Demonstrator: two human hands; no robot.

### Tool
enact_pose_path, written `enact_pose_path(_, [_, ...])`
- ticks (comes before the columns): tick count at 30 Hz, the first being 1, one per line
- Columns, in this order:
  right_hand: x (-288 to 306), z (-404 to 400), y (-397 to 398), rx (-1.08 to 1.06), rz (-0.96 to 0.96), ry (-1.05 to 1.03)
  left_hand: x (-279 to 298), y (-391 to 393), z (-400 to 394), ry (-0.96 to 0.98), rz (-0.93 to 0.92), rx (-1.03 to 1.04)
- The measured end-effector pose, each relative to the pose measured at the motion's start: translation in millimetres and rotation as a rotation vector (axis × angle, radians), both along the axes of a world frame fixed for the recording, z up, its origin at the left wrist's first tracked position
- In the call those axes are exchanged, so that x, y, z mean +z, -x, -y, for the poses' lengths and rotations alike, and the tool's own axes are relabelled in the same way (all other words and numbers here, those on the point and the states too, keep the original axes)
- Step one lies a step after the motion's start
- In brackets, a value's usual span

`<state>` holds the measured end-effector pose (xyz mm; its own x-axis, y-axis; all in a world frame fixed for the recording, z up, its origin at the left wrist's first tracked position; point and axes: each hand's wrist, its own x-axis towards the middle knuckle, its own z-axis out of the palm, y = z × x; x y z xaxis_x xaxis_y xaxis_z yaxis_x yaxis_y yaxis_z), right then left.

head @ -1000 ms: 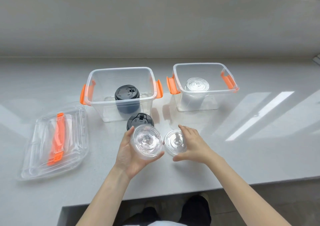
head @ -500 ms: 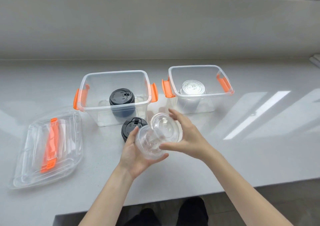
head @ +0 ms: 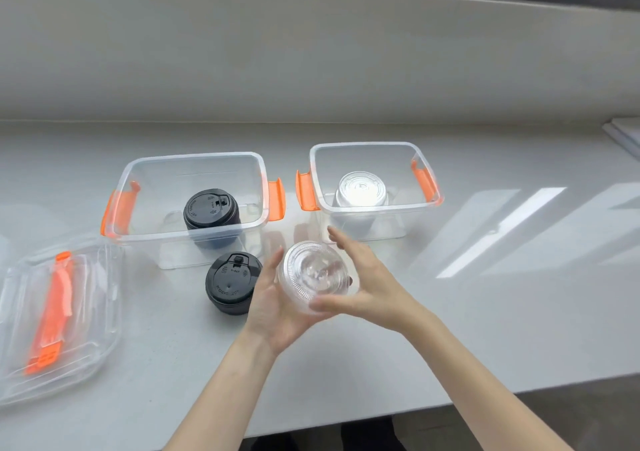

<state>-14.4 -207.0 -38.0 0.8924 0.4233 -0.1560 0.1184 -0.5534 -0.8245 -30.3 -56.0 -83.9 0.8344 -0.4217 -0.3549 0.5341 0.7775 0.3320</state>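
Note:
A clear plastic cup (head: 313, 277) with a clear lid on its mouth is held above the counter, tilted toward me. My left hand (head: 273, 312) cradles the cup from below and the left, thumb up along its side. On the cup's right side my right hand (head: 370, 286) holds the lid, with the thumb on the near rim and the fingers stretched behind it. Just left of my left hand a cup with a black lid (head: 230, 282) stands on the counter.
Two clear bins with orange latches stand behind. The left bin (head: 156, 187) holds a black-lidded cup (head: 211, 210); the right bin (head: 363, 144) holds a clear lidded cup (head: 360, 189). Stacked bin lids (head: 59, 312) lie at far left. The counter edge (head: 450, 405) runs in front.
My right hand picked the clear lid up from the counter and brought it onto the cup in my left hand. The cup rose and tilted.

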Motion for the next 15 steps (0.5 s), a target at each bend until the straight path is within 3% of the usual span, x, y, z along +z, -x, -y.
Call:
enact_pose_path(6, [14, 35, -47, -0.406, -0.084, -0.335, 39, -46, 23, -0.191, 0.224, 0.071])
enact_pose_path(10, [28, 51, -76, -0.415, -0.245, -0.472, 59, -87, 46, -0.345, 0.331, 0.058])
enact_pose_path(15, [35, 70, -120, -0.474, -0.221, -0.459, 65, -133, 62, -0.497, 0.301, 0.025])
